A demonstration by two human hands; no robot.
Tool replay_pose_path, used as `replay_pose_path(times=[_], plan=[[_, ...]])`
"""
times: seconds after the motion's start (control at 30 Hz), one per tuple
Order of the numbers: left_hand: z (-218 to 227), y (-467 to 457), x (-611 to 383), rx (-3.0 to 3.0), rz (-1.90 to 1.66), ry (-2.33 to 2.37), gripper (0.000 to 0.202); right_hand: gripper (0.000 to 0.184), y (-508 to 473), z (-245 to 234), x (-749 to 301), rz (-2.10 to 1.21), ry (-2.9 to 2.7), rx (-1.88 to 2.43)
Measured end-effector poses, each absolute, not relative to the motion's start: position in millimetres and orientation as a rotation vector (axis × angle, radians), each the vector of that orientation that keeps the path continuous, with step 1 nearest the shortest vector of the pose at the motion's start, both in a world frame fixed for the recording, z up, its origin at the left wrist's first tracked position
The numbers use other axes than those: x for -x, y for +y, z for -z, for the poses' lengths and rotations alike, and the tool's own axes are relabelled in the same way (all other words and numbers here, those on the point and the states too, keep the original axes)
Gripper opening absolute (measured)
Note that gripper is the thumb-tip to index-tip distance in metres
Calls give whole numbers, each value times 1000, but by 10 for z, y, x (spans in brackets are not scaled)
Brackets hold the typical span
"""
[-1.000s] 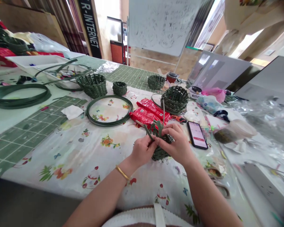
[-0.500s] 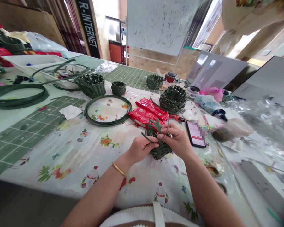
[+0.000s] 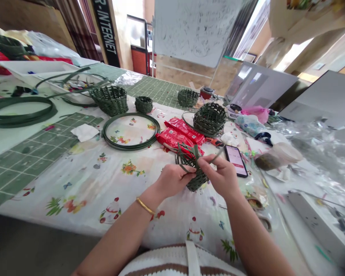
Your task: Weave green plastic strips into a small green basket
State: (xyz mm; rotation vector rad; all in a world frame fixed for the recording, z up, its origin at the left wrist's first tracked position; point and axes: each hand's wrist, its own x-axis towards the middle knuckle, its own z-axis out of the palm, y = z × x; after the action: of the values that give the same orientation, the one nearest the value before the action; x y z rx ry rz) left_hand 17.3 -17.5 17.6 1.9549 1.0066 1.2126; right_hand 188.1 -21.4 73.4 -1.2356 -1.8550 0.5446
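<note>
Green basket (image 3: 196, 181) sits on the flowered tablecloth (image 3: 83, 184), near and right of center, clasped by the left hand (image 3: 172, 179) while the right hand (image 3: 220, 175) pinches a strip (image 3: 215, 155); rim weaving is underway, and the loose strips want tucking in.

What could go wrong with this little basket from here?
The loose green strips rising from the small woven basket might spring apart if your left hand relaxes, since it seems to be holding them in place. The strip pinched by your right hand could snag its neighbours when pulled. A swinging strip end could also catch the nearby phone or orange-handled tool.
</note>
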Motion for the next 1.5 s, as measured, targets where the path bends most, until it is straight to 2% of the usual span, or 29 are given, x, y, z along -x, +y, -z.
replay_pose_path(times=[0.13,0.23,0.4,0.53,0.7,0.83,0.93,1.17,1.37,1.5], plan=[[-182,-164,-191,-1635,-1209,1042,15,16,-229,-508,-1864,-400,-1693,1291],[-193,-158,-224,-1432,-1163,1006,14,16,-232,-399,-1972,-413,-1659,1296],[-218,-153,-261,-1206,-1071,902,20,24,-166,-281,-2115,-615,-1558,1386],[-199,-116,-190,-1120,-1273,759,25,31,-134,-195,-2079,-850,-1404,1429],[-206,-151,-117,-1237,-1265,793,24,33,-184,-190,-2011,-857,-1429,1446],[-261,-208,-149,-1507,-1105,960,47,33,-190,-198,-2018,-884,-1443,1414],[-283,-199,-178,-1639,-998,1086,52,33,-178,-174,-2039,-874,-1456,1407],[-236,-143,-223,-1432,-993,1061,35,32,-170,-116,-2087,-821,-1534,1404],[-319,-150,-263,-1334,-974,1022,55,33,-156,-126,-2113,-850,-1490,1454],[-412,-200,-335,-1278,-896,1039,39,30,-215,-175,-2065,-825,-1552,1465]])
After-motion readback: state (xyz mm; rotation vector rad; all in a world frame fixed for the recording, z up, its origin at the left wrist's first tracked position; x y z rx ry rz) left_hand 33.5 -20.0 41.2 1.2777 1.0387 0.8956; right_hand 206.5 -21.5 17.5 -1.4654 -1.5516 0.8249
